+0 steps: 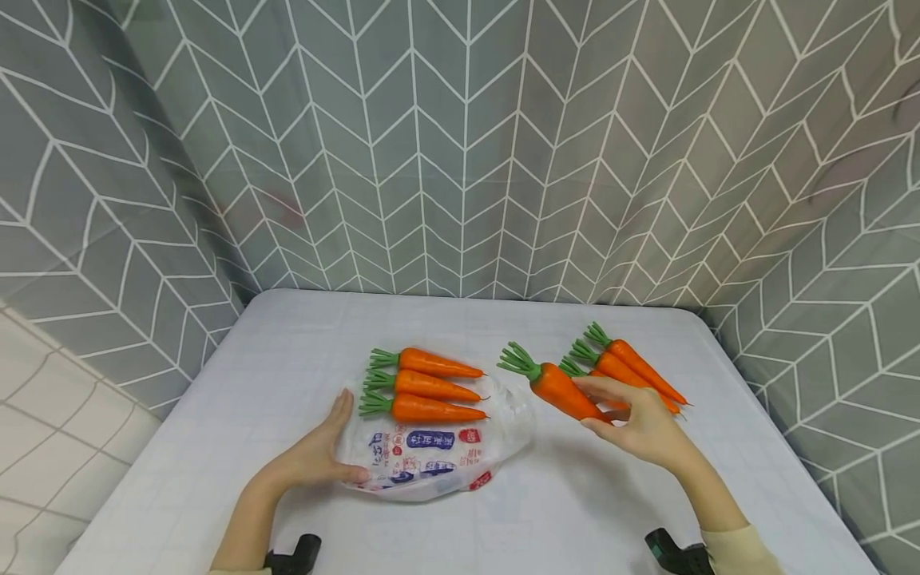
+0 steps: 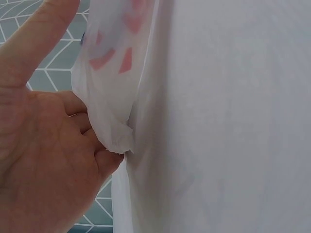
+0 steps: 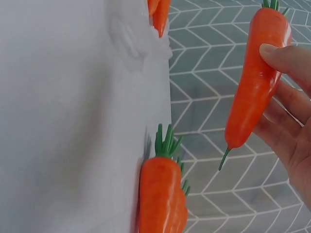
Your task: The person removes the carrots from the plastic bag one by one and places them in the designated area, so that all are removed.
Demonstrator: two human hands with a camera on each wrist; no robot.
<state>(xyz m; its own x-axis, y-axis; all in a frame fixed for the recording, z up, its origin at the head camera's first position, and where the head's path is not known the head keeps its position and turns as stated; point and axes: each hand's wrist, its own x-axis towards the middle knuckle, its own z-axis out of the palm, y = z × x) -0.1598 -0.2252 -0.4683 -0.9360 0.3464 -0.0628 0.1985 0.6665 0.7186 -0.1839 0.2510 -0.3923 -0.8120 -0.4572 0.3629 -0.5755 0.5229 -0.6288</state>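
My right hand pinches an orange toy-like carrot with green stalks, held up off the table. In the right wrist view the thumb lies on the front of that carrot, with the fingers behind it. My left hand is at the left edge of a white plastic bag with blue and red print, thumb and fingers spread along it. In the left wrist view, fingers go partly out of sight behind the bag. Three carrots lie side by side on the bag, stalks to the left.
To the right, beyond my right hand, more carrots lie close together on the white-covered table. Grey curtains with white zigzag lines stand behind the table and along its sides. White tiles show at the left.
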